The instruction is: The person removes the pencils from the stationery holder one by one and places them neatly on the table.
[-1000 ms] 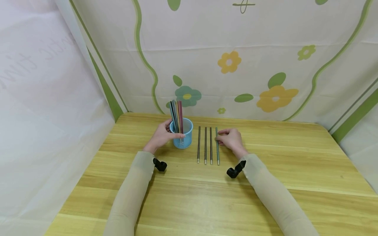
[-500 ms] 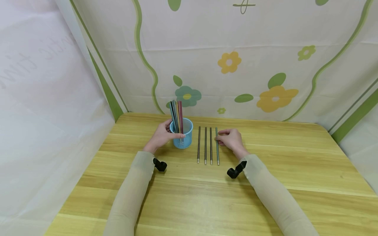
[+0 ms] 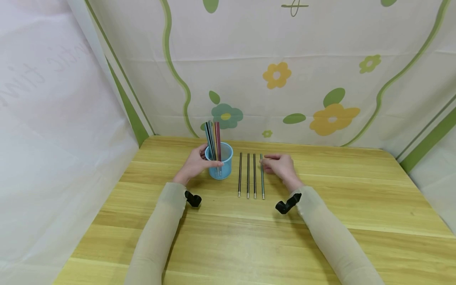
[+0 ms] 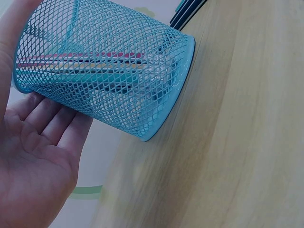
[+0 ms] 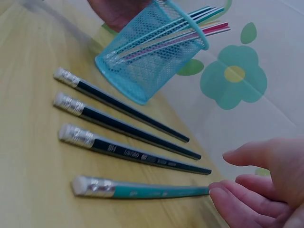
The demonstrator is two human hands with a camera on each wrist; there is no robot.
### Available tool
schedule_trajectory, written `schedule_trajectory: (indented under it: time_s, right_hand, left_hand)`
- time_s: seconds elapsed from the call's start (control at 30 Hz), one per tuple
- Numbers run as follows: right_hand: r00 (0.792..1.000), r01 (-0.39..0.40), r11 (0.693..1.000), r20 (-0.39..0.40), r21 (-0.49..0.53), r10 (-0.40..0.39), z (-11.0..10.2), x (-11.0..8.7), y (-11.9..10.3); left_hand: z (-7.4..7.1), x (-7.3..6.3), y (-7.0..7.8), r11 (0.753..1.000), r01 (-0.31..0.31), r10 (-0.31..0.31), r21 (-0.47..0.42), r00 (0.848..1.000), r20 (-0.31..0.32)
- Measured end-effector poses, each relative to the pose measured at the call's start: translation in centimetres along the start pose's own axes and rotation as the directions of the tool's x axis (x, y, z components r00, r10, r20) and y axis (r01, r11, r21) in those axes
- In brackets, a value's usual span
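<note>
My left hand (image 3: 194, 163) grips a light blue mesh pen holder (image 3: 226, 168), thumb over its near rim and fingers round the far side. The holder stands upright on the table; several pencils (image 5: 180, 33) in teal, black, yellow and dark red lean inside it. To its right, three black pencils (image 5: 133, 109) lie side by side, eraser ends toward me. A teal pencil (image 5: 156, 191) completes the row on the right. My right hand (image 3: 280, 165) is at that pencil's far end, a fingertip right at the tip and the thumb spread away from the fingers.
The wooden table (image 3: 228, 237) runs up to a fabric backdrop (image 3: 242, 79) printed with flowers and leaves. Another white fabric sheet (image 3: 53, 138) hangs along the left side. A black wrist camera (image 3: 193, 199) sits at each sleeve cuff.
My right hand has loosened from the teal pencil and shifted slightly right. The pencil stays in the row. My left hand and the pen holder have not moved.
</note>
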State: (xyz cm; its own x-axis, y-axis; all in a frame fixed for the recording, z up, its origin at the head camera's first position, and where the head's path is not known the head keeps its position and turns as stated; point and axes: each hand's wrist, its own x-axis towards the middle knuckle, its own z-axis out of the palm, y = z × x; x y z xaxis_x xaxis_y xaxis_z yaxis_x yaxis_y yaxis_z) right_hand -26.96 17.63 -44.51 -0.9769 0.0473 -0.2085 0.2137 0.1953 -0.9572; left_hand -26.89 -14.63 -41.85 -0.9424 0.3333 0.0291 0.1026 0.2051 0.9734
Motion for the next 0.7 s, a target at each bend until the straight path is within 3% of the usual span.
schedule_trajectory:
  time_s: [0.13, 0.4, 0.7]
  right_hand:
    - [1.0, 0.025, 0.999, -0.008, 0.047, -0.024, 0.0, 0.1, -0.7]
    - [0.998, 0.065, 0.99, -0.004, 0.125, -0.065, 0.8, 0.4, -2.5]
    - [0.982, 0.171, 0.975, 0.051, 0.145, -0.18, 3.5, -0.6, -5.5]
  left_hand:
    - [0.2, -0.8, 1.5, 1.0, -0.014, 0.014, 0.0, 1.0, 0.005]
    - [-0.2, 0.7, -1.3, 1.0, -0.01, 0.01, 0.006, 1.0, -0.004]
    - [-0.2, 0.8, -1.9, 0.999, -0.043, 0.043, 0.019, 0.999, -0.02]
